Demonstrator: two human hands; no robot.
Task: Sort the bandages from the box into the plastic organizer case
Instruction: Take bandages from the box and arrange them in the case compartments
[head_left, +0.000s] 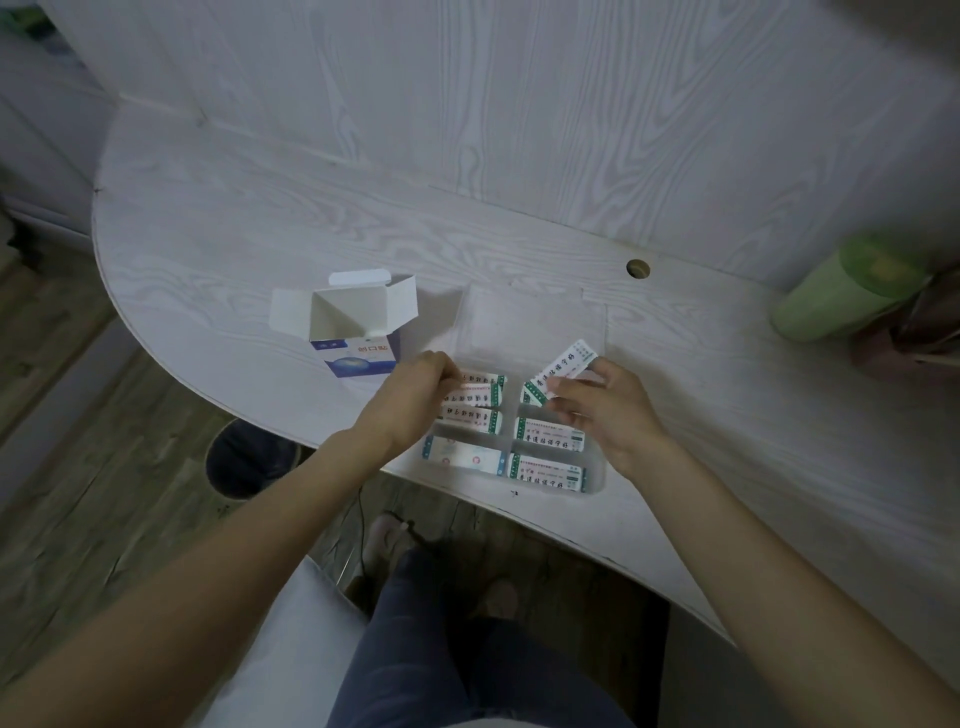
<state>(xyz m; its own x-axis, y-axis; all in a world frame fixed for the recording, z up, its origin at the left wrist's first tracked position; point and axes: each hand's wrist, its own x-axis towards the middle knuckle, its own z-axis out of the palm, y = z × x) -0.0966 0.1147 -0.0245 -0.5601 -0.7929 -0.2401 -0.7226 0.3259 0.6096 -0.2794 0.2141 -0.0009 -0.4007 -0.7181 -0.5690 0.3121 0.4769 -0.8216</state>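
Organizer case (597, 480) is set at the near tabotop edge, bandages filed in compartments | left hand (415, 400) fingers are curled on a far-left bandage (480, 387) | right hand (610, 410) pinches tilted bandages (563, 366) | opened box (348, 332) is stood beyond on tabletop (260, 223).

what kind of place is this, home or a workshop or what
Probably a room at home: a white wood-grain desk with a cable hole, set against a matching panel wall, wood-look flooring below, and a green bottle lying at the side.

Blurred green cylinder (847, 288) at right edge
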